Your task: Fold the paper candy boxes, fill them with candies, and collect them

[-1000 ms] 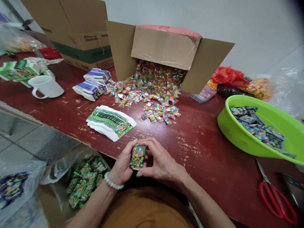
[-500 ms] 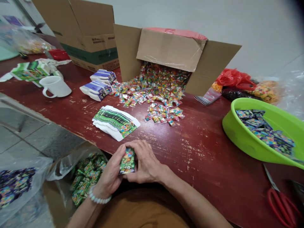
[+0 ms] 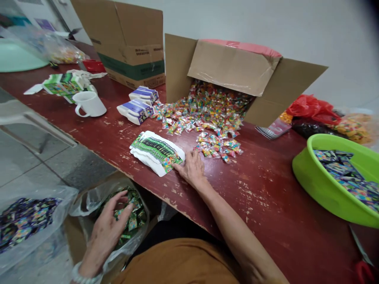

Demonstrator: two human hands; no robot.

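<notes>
My left hand (image 3: 108, 230), wearing a pale bead bracelet (image 3: 85, 275), hangs with fingers apart and holds nothing. Beneath it, small green printed packs (image 3: 134, 215) fill a plastic-lined carton below the table edge. On the table, my right hand (image 3: 192, 169) reaches the right end of a fanned stack of flat green-and-white printed cartons (image 3: 156, 152). Its thumb is at the stack's corner, apart from the fingers, whose tips lie beside small clear-wrapped colourful candies (image 3: 219, 146). Whether the fingertips touch a candy is hard to tell.
A tipped cardboard box (image 3: 227, 63) spills more candies. Purple-and-white cartons (image 3: 136, 111), a white mug (image 3: 90, 104) and a closed-sided brown box (image 3: 133, 47) stand leftward. At right are a lime-green basin (image 3: 319, 189) of packs and red-handled scissors (image 3: 365, 270). A bag of purple packs (image 3: 26, 223) sits lower left.
Both hands held a small green pack together; it is now out of them. The left hand has moved down-left over the lined carton, the right forward to the stack. The view has shifted left.
</notes>
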